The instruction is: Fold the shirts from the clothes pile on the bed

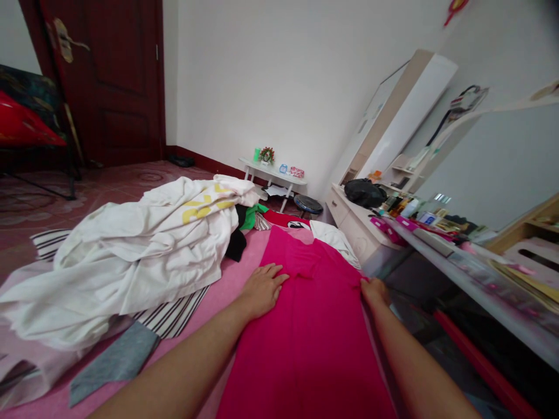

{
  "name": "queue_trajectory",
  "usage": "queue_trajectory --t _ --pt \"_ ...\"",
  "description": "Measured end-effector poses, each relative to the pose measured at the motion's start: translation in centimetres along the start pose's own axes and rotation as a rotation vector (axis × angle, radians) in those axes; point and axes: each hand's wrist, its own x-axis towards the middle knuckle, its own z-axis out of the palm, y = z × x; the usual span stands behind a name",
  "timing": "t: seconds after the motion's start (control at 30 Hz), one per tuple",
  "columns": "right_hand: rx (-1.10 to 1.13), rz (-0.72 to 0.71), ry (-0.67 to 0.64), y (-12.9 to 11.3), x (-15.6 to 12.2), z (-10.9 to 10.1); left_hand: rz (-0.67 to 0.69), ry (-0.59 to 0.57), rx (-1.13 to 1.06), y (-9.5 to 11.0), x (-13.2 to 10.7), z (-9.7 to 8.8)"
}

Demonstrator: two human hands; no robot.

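A bright pink short-sleeved shirt (314, 337) lies spread out on the pink bed cover (238, 273), with one sleeve laid inward across its upper part. My left hand (263, 289) rests flat on its left edge, fingers stretched out. At the opposite edge, my right hand (374, 291) pinches the cloth near the shoulder; some of its fingers are hidden. Left of the shirt is a heap of clothes, topped by a large white garment (148, 250) with yellow print. A striped cloth (174, 314) and a grey piece of cloth (116, 361) stick out beneath it.
Beyond the shirt lie a white folded garment (334, 238) and a red one (279, 218). A dressing table (362, 224) with a black bag (364, 192) and bottles lines the right side. A low white table (273, 170) and round stool (308, 203) stand by the wall.
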Motion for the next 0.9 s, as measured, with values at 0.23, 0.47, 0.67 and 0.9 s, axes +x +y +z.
queue_trajectory --t 0.23,0.47,0.67,0.9 --pt "0.419 -0.08 -0.079 -7.6 -4.1 -4.4 -0.009 0.02 -0.087 -0.4 0.2 -0.1" --pt "0.698 -0.919 -0.681 -5.5 -16.1 -10.7 -0.112 0.19 -0.395 -1.3 0.1 0.3" --pt "0.184 -0.63 -0.457 8.1 -19.3 -10.3 -0.06 0.15 -0.223 -0.7 0.3 0.1" --pt "0.036 -0.39 -0.503 16.9 -24.4 -10.9 -0.095 0.088 -0.089 1.8 3.2 -0.8"
